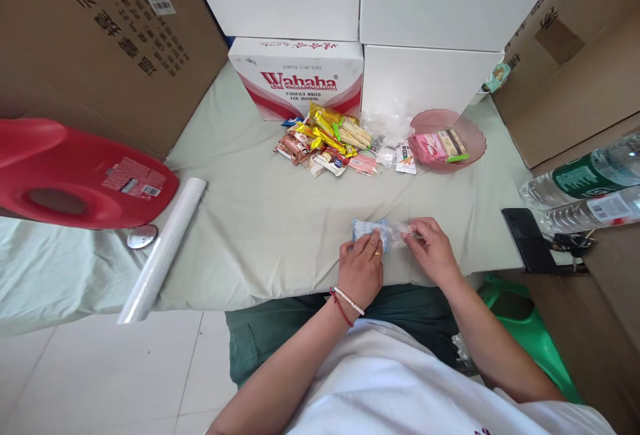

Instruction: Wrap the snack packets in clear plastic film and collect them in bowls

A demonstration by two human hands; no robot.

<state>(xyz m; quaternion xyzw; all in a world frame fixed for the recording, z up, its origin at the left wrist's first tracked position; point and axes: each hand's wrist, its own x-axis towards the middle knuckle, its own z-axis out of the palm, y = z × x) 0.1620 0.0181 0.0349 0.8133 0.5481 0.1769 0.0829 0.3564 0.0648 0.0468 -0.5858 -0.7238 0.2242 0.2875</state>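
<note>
A small blue-and-white packet (369,227) lies on the cloth near the front edge of the table. The fingers of my left hand (361,267) press over it and cover its lower part. Clear plastic wrap (397,232) stretches from the packet's right side. Thumb and fingers of my right hand (431,250) pinch the far end of that wrap. What is printed on the packet is too small to read.
Snack packets (327,141) are heaped before a Wahaba-type white and red carton (300,81). To their right stands a pink bowl (475,148) holding snacks. A plastic roll (163,251) and red jug (90,155) lie left; bottles (580,178) and a phone (525,238) lie right.
</note>
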